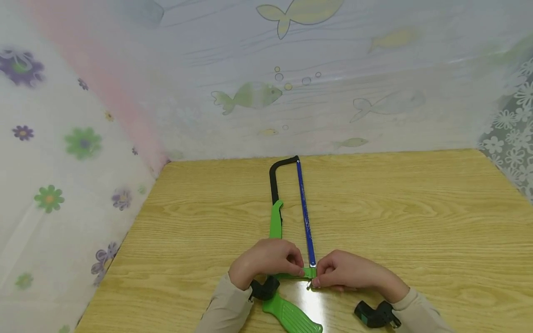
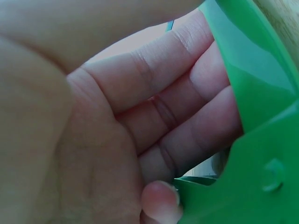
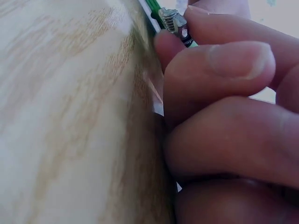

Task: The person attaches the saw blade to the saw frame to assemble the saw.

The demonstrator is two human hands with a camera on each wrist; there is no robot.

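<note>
Looks nearly all put together: on the wooden desk (image 1: 200,222), a green and black hacksaw (image 1: 275,222), lying flat, with its black front end close to the far edge and its green handle (image 1: 293,317) toward the near side. Along the open side of the frame, a blue hacksaw blade (image 1: 306,208), seemingly joined on at the far end and reaching right up to the green bracket (image 1: 309,272) at the near end. Perhaps left: only the fixing at that near end; too covered to tell if tight. At the left hand (image 1: 270,256), fingers bent and closed around the green frame, with tips by the bracket. At the right hand (image 1: 354,270), thumb and finger in a small pinch on a silver threaded bolt (image 3: 173,22) at the bracket, other fingers curled in, close to the desk top. In the way: both hands, hiding much of the joint, and a black left wrist camera (image 1: 265,289), over part of the saw just above the handle. Off to the handle's right, a black right wrist camera (image 1: 374,314). Behind the far edge, a fish-print sheet (image 1: 325,115); along the left edge, a flower-print sheet (image 1: 62,171); by the far right corner, a gray cloth with white flowers (image 1: 516,129).
</note>
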